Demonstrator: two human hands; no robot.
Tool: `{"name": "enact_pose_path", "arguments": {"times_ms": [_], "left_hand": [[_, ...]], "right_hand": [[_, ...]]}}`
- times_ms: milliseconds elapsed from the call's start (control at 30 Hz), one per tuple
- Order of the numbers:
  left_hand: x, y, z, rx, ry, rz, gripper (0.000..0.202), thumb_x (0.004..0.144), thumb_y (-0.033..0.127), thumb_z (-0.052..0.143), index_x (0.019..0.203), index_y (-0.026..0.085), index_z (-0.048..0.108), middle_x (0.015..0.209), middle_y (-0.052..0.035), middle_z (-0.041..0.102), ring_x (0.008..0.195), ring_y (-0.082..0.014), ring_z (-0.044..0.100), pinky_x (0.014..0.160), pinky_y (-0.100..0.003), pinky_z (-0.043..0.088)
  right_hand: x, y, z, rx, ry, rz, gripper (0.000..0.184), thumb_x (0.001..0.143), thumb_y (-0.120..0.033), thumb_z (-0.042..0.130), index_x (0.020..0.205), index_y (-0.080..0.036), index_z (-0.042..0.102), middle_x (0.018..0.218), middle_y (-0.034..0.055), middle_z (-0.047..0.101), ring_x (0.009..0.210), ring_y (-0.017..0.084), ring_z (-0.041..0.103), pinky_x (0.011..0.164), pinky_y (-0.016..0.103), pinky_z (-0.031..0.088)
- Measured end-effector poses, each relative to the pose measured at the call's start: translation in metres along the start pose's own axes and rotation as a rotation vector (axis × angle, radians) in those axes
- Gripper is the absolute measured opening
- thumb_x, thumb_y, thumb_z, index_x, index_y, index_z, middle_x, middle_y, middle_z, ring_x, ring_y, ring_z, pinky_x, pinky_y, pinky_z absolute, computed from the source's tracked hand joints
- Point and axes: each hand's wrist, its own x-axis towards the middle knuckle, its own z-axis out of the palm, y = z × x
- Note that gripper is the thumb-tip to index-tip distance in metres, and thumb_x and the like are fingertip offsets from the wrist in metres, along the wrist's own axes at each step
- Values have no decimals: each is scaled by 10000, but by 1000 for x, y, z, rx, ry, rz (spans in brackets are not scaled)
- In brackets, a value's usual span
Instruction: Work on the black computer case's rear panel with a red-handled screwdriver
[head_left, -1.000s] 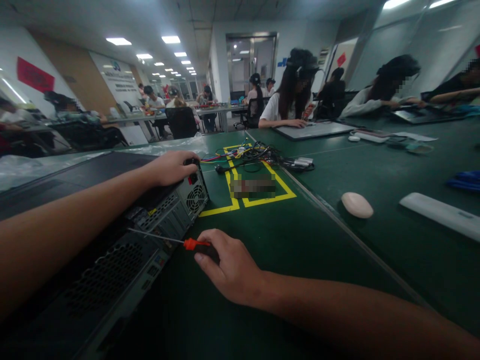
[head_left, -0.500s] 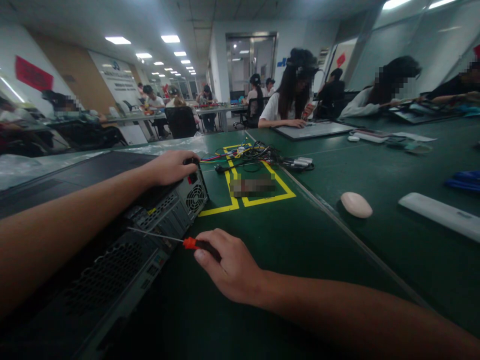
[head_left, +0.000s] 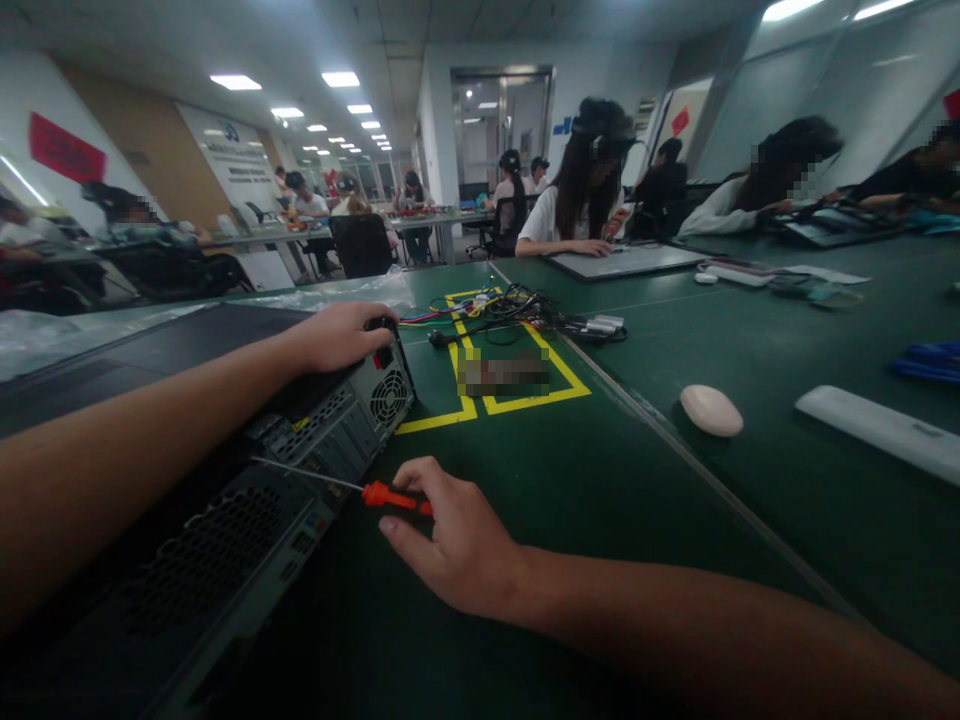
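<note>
A black computer case (head_left: 217, 560) lies on the green table, its grey rear panel facing right with a round fan grille. My left hand (head_left: 341, 335) is on its far rear corner, the fingers curled over the edge and gripping it. In my right hand (head_left: 450, 535) is a screwdriver (head_left: 386, 497) with an orange and black handle. The thumb stands a little off the handle while the other fingers bear on its rear end. The thin shaft points left to the rear panel; the dark surroundings make the tip's exact seat hard to tell.
Tangled cables (head_left: 525, 310) and a blurred-out object (head_left: 504, 373) lie by yellow tape (head_left: 536, 400). A pale pink mouse (head_left: 711, 411), a long white bar (head_left: 877, 432) and blue cable (head_left: 930, 362) are at right. Across the table, a person (head_left: 577, 190) works on a flat panel (head_left: 637, 260).
My right thumb and fingers have loosened around the screwdriver, and more of its orange handle shows, turned slightly. My left hand has stayed on the case.
</note>
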Motion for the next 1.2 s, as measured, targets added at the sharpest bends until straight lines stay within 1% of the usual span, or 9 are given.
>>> {"name": "enact_pose_path", "arguments": {"times_ms": [100,200,300,400,600,800,1000,1100,1200], "left_hand": [[0,-1,1,-6,-3,3,629,855,481,415,1337,178,683,1319,-104,720,1200,-318,657,1064,-408,482],[0,-3,2,-12,7,14,628,862,490,409,1336,182,682,1319,-105,720,1199,-316,657,1065,-411,481],[0,-4,2,-11,6,22,644,863,496,402,1334,159,682,1314,-128,717,1188,-323,661,1057,-421,485],[1,-4,2,-11,7,19,642,854,490,405,1327,160,689,1304,-127,720,1181,-330,662,1047,-429,493],[1,-4,1,-11,-1,-14,591,847,467,438,1322,233,702,1266,-94,739,1165,-342,662,1035,-450,497],[1,-3,-1,-10,-9,-6,622,852,469,432,1338,184,698,1281,-124,724,1146,-349,663,1035,-465,493],[1,-3,0,-6,-3,-18,606,848,476,435,1331,229,704,1239,-104,737,1141,-344,660,1022,-475,494],[0,-1,-1,-9,0,-19,616,842,482,435,1327,220,709,1229,-120,737,1150,-355,659,1014,-484,492],[0,-1,-1,-6,-2,-17,624,841,494,428,1317,206,710,1240,-128,730,1153,-344,659,1011,-460,490]], "right_hand": [[1,2,2,2,17,-4,191,963,-311,608,1128,-234,551,973,21,675,836,206,651,747,346,484],[2,1,1,11,23,-13,174,958,-304,619,1105,-236,557,975,19,673,851,206,648,761,347,481],[1,-1,-1,21,17,-14,158,966,-311,619,1096,-238,566,978,20,678,852,201,647,752,336,482],[1,-1,-2,27,9,-19,158,979,-325,611,1106,-240,571,985,23,682,845,197,642,742,328,485],[1,1,-1,31,17,-49,176,996,-352,588,1127,-236,564,995,25,679,846,199,629,760,339,483],[2,1,-1,37,48,-59,157,992,-337,597,1111,-239,572,978,14,671,827,189,617,768,338,475],[1,1,-1,47,68,-69,145,996,-326,610,1099,-224,599,948,4,656,808,171,615,739,314,461],[0,0,-1,53,92,-84,152,1002,-318,605,1111,-213,614,963,14,658,829,174,625,742,314,466],[0,-1,-1,37,110,-88,162,1007,-306,602,1123,-197,629,979,29,655,845,180,623,750,321,466]]}}
